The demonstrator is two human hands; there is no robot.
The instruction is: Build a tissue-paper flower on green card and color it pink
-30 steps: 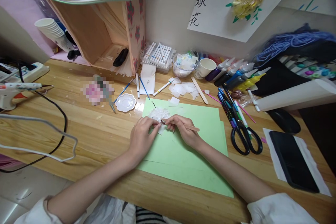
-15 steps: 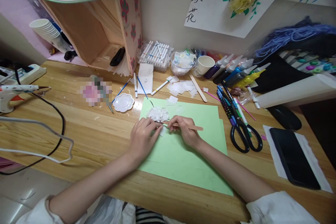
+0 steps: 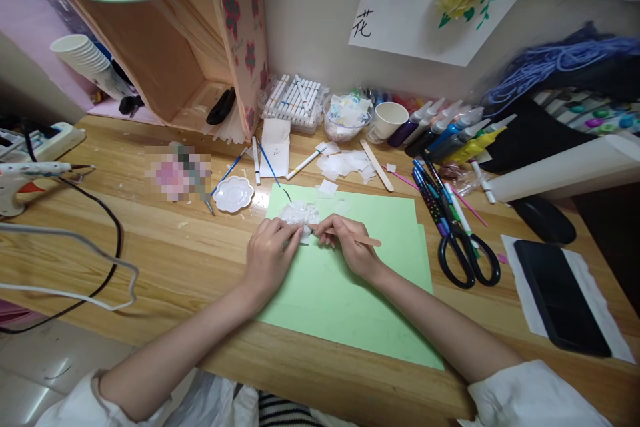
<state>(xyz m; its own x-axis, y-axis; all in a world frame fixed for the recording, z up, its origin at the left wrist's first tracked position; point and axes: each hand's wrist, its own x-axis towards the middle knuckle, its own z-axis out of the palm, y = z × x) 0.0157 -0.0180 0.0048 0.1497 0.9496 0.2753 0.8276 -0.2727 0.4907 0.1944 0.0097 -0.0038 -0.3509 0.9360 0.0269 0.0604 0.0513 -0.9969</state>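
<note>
My right hand (image 3: 353, 247) grips a flat wooden stick (image 3: 369, 239) that slants across the green paper (image 3: 360, 293), its tip near a cluster of white paper pieces (image 3: 299, 213). My left hand (image 3: 273, 253) rests on the paper's left edge, thumb and forefinger closed at the lower side of the cluster. What lies between those fingertips is too small to make out. A small white square piece (image 3: 327, 189) lies at the paper's top edge.
Behind the paper are white scraps (image 3: 345, 163), another wooden stick (image 3: 377, 165), a marker box (image 3: 295, 103) and a paper cup (image 3: 387, 123). Scissors (image 3: 463, 257) and a phone (image 3: 560, 297) are at right. A white flower-shaped dish (image 3: 233, 194) and a glue gun (image 3: 30, 177) are at left.
Both hands have shifted slightly, with the fingertips and the stick's tip closer together at the white cluster. The whole view has moved a little.
</note>
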